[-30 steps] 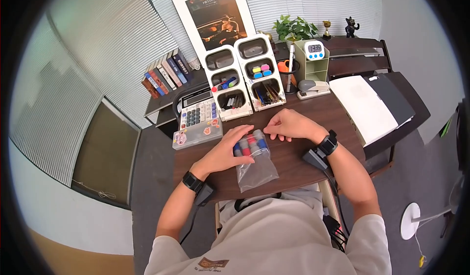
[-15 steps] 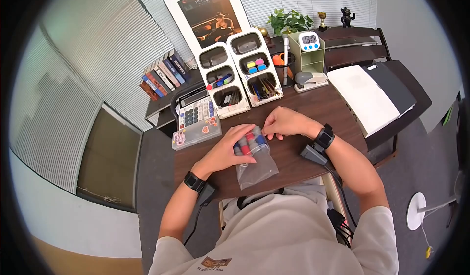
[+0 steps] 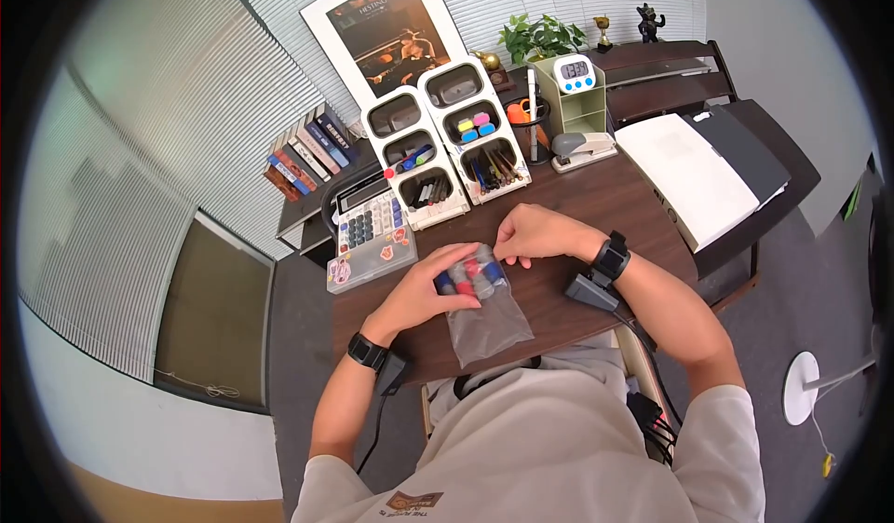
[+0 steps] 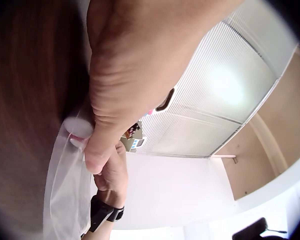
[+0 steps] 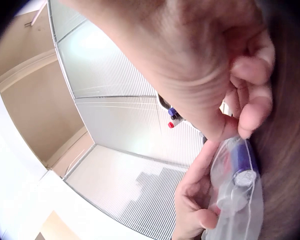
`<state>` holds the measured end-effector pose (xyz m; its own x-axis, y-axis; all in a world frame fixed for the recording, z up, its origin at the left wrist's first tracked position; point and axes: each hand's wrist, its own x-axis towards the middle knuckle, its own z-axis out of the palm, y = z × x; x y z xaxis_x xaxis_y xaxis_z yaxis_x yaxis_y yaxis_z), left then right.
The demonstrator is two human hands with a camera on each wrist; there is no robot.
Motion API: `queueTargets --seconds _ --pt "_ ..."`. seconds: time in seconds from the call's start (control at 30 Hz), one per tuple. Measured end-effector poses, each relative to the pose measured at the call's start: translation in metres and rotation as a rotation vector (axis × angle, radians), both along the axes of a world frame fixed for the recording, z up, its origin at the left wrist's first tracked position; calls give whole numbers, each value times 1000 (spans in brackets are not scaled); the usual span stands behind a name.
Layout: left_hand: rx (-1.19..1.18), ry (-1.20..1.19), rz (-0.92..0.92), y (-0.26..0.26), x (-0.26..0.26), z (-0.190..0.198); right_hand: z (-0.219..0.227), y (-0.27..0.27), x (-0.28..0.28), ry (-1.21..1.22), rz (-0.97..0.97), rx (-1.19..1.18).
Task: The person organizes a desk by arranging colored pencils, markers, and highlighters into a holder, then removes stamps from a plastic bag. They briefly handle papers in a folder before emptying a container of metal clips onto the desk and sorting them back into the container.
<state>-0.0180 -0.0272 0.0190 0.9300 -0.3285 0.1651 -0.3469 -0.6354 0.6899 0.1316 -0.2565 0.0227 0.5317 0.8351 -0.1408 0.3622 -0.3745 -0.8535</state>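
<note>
A clear plastic bag [image 3: 489, 329] lies on the dark wooden desk, its flat, loose end toward the person. Several small cylinders [image 3: 464, 286] in red, blue and grey sit side by side inside it. The left hand [image 3: 416, 287] grips the bag's filled part from the left, thumb at the near side and fingers along the far side. At the bag's far right corner, the right hand [image 3: 543, 234] pinches the plastic between thumb and index finger. In the right wrist view a blue cylinder [image 5: 242, 159] shows through the film, just below those fingertips.
A white organizer [image 3: 445, 208] with pens and highlighters stands behind the hands. Left of it are a calculator [image 3: 366, 227] and a clear stickered case [image 3: 372, 262]. A stapler [image 3: 584, 149], a mesh pen cup [image 3: 531, 136] and a white binder [image 3: 684, 183] are to the right.
The right hand has come slightly left to the bag's far corner, and its fingertips now pinch there. The left hand keeps its grip. The head view has shifted a little.
</note>
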Motion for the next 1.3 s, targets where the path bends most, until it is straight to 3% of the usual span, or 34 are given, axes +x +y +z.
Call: queueTargets --seconds 0.2,0.3,0.37,0.5,0.77,0.97,1.07,1.3 --pt "-33 66 43 -3 -1 3 1 0 2 -17 14 -28" --pt "-35 32 69 -13 -3 5 0 1 1 -16 20 -34" --pt "110 -135 79 -21 -3 2 0 0 0 -15 12 1" --pt "82 -52 122 -26 -4 6 7 -4 -1 13 10 -39" --pt "138 -168 104 -20 -2 -3 1 -2 3 44 37 5" --pt "-11 -67 149 -24 -4 0 0 -1 1 0 35 8" --pt "33 -156 155 -28 -1 0 0 -1 1 19 31 10" --pt "56 -114 170 -29 -2 0 6 -3 -1 13 87 -3"
